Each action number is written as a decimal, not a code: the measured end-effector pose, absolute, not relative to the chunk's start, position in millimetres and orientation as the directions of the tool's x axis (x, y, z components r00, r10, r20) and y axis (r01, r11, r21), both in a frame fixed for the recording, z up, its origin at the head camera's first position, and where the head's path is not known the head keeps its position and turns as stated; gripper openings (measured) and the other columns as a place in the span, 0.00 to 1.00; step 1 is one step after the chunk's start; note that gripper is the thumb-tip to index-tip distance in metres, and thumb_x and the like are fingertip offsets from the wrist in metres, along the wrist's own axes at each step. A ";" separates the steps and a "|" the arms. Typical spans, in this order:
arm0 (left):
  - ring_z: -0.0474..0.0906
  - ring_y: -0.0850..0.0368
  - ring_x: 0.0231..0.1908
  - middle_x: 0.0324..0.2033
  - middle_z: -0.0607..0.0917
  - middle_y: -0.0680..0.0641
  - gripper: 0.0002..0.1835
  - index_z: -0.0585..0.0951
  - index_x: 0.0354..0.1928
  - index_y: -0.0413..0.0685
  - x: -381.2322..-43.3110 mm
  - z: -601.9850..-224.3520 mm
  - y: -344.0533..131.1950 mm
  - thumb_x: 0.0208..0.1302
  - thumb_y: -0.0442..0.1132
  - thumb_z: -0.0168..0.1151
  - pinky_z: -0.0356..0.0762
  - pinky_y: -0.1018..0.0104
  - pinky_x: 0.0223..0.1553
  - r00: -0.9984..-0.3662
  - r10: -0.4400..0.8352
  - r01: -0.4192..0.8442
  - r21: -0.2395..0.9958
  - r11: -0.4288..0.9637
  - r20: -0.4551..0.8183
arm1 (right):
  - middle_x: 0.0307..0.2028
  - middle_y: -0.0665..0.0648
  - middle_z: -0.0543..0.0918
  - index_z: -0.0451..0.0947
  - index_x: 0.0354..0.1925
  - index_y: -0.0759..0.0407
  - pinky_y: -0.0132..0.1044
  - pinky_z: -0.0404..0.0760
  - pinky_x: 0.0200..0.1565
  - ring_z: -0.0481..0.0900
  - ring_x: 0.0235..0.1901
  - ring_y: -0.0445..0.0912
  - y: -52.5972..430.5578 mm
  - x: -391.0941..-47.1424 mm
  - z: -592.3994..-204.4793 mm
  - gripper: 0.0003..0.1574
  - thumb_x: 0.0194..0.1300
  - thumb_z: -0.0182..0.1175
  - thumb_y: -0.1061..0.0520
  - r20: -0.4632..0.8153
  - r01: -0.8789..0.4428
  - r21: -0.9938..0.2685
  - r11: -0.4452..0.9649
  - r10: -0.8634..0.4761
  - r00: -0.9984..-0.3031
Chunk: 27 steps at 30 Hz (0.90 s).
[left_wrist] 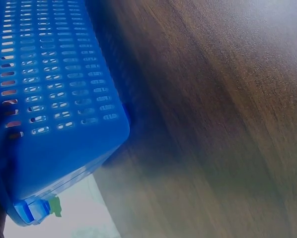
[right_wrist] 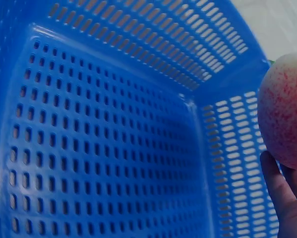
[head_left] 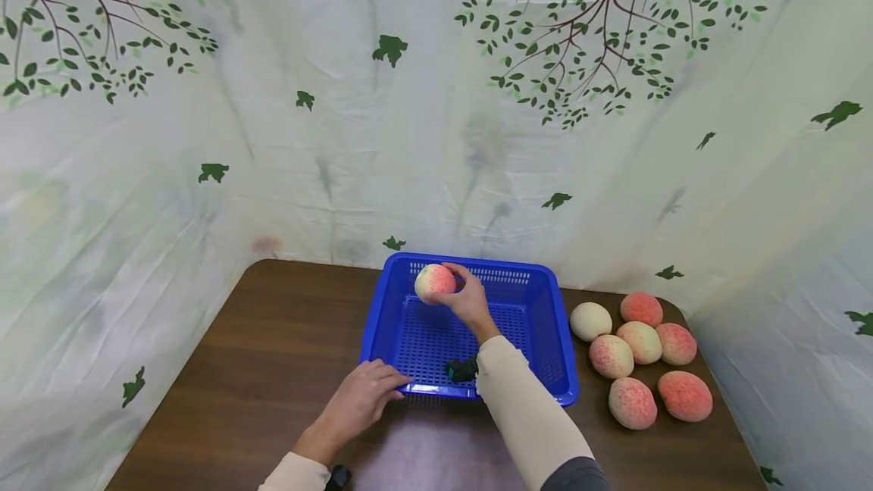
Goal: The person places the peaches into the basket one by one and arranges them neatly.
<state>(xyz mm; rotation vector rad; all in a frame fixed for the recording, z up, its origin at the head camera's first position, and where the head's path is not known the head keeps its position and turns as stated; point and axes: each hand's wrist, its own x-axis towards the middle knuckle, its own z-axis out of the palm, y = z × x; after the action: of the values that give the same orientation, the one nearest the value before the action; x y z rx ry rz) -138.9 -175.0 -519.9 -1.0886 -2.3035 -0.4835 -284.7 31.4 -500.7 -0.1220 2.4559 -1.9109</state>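
Note:
My right hand (head_left: 469, 300) grips a pale peach (head_left: 434, 283) with a pink blush, held over the far left part of a blue plastic basket (head_left: 470, 392). In the right wrist view the peach (right_wrist: 285, 111) appears at the right edge, with fingertips (right_wrist: 271, 171) against its underside and the slotted basket floor beside it. At the basket's near left corner my left hand (head_left: 361, 398) rests on the rim, fingers over the edge. The left wrist view has the basket's slotted outer wall (left_wrist: 54, 89), with only a sliver of that hand.
To the right of the basket, several more peaches (head_left: 639, 342) lie grouped on the brown wooden table (head_left: 286, 339), ranging from cream to deep pink. A pale cloth (head_left: 423, 135) printed with leaves and branches hangs behind and around the table.

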 end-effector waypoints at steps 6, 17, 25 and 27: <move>0.76 0.59 0.31 0.31 0.85 0.55 0.11 0.86 0.37 0.47 -139.0 -519.2 -175.2 0.49 0.39 0.69 0.69 0.68 0.33 -0.525 0.599 0.791 0.087 0.605 0.605 | 0.59 0.62 0.75 0.71 0.60 0.60 0.50 0.76 0.54 0.74 0.57 0.57 18.2 -284.8 -510.3 0.45 0.42 0.78 0.62 -0.008 -0.007 -0.973 0.232 -0.064 -0.998; 0.76 0.60 0.31 0.31 0.85 0.55 0.11 0.87 0.37 0.48 -136.2 -518.6 -174.3 0.49 0.39 0.70 0.69 0.69 0.32 -0.533 0.606 0.787 0.084 0.611 0.591 | 0.54 0.62 0.78 0.73 0.57 0.63 0.48 0.75 0.55 0.77 0.52 0.55 0.3 -285.2 -531.1 0.43 0.41 0.77 0.64 -0.043 0.035 -0.963 0.266 -0.024 -0.999; 0.75 0.60 0.30 0.31 0.85 0.56 0.11 0.87 0.37 0.48 -135.9 -519.5 -175.2 0.48 0.40 0.69 0.68 0.69 0.32 -0.524 0.606 0.784 0.061 0.618 0.598 | 0.51 0.65 0.80 0.75 0.56 0.65 0.48 0.75 0.54 0.79 0.50 0.56 -9.8 -287.3 -540.6 0.43 0.37 0.77 0.67 -0.029 0.031 -0.955 0.295 0.008 -1.000; 0.75 0.60 0.30 0.31 0.85 0.56 0.11 0.87 0.36 0.48 -135.5 -519.5 -175.8 0.48 0.40 0.70 0.68 0.69 0.32 -0.523 0.607 0.785 0.062 0.616 0.598 | 0.51 0.65 0.80 0.75 0.56 0.65 0.48 0.75 0.54 0.79 0.51 0.56 -11.3 -287.7 -543.1 0.44 0.37 0.77 0.67 -0.030 0.034 -0.950 0.311 0.016 -0.999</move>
<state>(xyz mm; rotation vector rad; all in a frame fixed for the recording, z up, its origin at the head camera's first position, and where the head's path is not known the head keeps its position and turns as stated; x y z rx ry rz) -135.5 -175.8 -519.5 -1.0937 -2.3087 -0.4429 -287.7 -11.3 -543.1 0.0485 2.5309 -1.8352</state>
